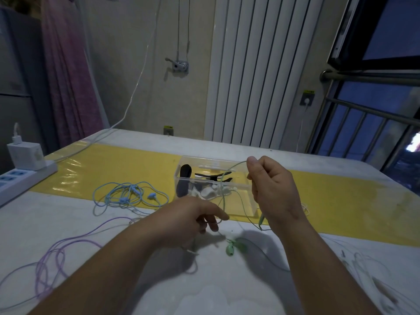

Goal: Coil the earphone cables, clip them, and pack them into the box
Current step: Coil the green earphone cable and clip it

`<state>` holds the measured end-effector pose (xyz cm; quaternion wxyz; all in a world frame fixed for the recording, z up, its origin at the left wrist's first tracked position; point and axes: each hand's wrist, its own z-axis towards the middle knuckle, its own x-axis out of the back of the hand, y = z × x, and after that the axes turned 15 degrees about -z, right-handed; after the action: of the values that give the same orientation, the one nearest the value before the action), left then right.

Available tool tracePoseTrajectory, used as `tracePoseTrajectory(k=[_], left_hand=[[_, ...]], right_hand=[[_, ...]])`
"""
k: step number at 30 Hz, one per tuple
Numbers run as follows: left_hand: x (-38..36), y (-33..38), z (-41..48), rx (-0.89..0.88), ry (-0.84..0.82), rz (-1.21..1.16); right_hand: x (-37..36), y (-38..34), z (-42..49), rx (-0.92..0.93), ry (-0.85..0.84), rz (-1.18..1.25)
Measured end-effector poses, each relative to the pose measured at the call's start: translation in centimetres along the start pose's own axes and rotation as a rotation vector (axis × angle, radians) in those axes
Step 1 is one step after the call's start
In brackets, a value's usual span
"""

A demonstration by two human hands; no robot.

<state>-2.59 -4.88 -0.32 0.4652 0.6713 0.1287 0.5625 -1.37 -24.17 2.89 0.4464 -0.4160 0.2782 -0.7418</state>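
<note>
My right hand is raised in front of the clear plastic box and pinches the green earphone cable between thumb and forefinger. The cable arcs down to my left hand, which pinches it lower, just above the table. Its green earbuds dangle near the table below my left hand, and the green plug hangs under my right hand. Inside the box lie a black clip, a dark object and a white earphone.
A tangled blue earphone lies left of the box on the yellow mat. A purple earphone cable sprawls at the near left, and pale cables at the near right. A white power strip with a charger sits at the far left edge.
</note>
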Motion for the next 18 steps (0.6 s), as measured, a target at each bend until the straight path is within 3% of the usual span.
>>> tracePoseTrajectory(k=[5, 8, 12, 18], left_hand=[[0.2, 0.5, -0.3, -0.026, 0.057, -0.165], [0.2, 1.0, -0.3, -0.068, 0.166, -0.353], [0.6, 1.7, -0.6, -0.177, 0.35, -0.398], [0.9, 2.0, -0.5, -0.232, 0.487, -0.814]], right_hand=[[0.2, 0.0, 0.0, -0.077, -0.009, 0.009], [0.3, -0.4, 0.0, -0.125, -0.05, 0.059], [0.3, -1.0, -0.3, -0.137, -0.098, 0.075], [-0.1, -0.3, -0.2, -0.178, -0.193, -0.056]])
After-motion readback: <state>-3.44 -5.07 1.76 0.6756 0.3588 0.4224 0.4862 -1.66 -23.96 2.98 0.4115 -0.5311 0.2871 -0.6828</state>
